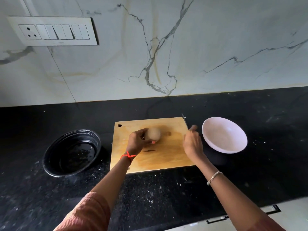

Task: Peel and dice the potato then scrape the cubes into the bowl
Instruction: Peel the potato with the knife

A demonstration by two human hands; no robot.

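Fingers (143,130) grip potato (154,134) on wooden board (166,158), black counter (150,189).

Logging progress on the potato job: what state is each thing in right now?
Board: flat, no cubes on it.
Potato: whole, pale, looks peeled, on the board.
Left hand: grips the potato.
Knife: tip pointing away, not cutting.
Right hand: holds the knife by the board's right edge.
White bowl: upright, empty.
Black bowl: upright, specks inside.

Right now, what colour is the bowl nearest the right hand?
The bowl is white; head view.
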